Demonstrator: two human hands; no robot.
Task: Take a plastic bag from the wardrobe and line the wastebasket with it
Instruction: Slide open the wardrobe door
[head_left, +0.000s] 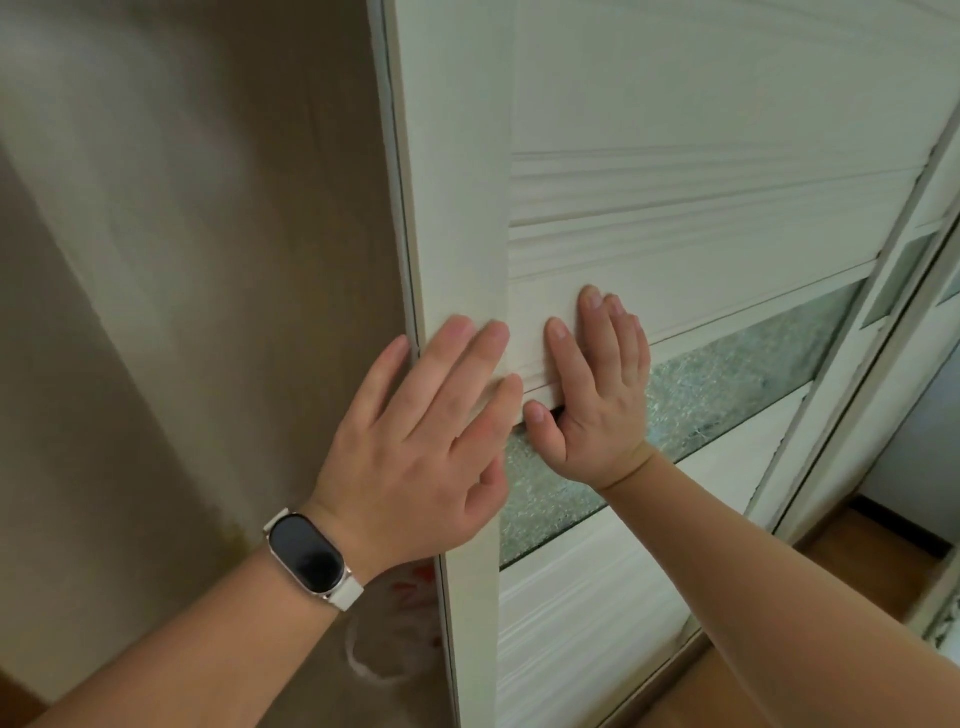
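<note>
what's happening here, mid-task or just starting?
Early on. A person has both palms flat on the cream sliding wardrobe door: the left hand, with a white-strapped smartwatch on the wrist, sits at the door's left edge, and the right hand sits on the panel above the frosted glass strip. The wardrobe's brown interior shows to the left, with something pale and red low down, possibly a bag. Neither hand holds anything.

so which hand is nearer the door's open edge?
Left. The left hand lies across the sliding door right at its open edge, little finger past it. The right hand presses flat further in, over the frosted glass strip.
</note>
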